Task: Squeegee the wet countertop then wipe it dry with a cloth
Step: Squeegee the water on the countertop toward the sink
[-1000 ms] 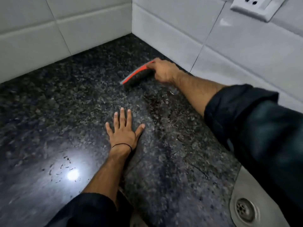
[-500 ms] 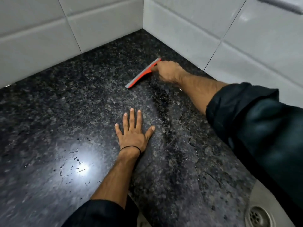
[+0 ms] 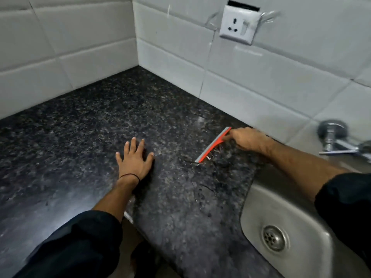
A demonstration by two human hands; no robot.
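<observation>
The dark speckled granite countertop (image 3: 84, 125) fills the middle of the head view, with streaks and beads of water between the squeegee and the sink. My right hand (image 3: 248, 140) grips the handle of the red squeegee with a grey blade (image 3: 212, 145), whose blade rests on the counter near the back wall. Water gathers along the blade's right side. My left hand (image 3: 135, 159) lies flat on the counter, fingers spread, left of the squeegee. No cloth is in view.
A steel sink (image 3: 261, 197) with a round drain (image 3: 275, 238) sits at the lower right. A chrome tap (image 3: 333, 140) sticks out of the white tiled wall (image 3: 261, 81). A wall socket (image 3: 237, 27) is above. The counter's front edge runs below my left forearm.
My right hand has dragged the squeegee from near the back corner rightward, closer to the sink, pushing water along. My left hand stays flat on the counter. The camera has swung right.
</observation>
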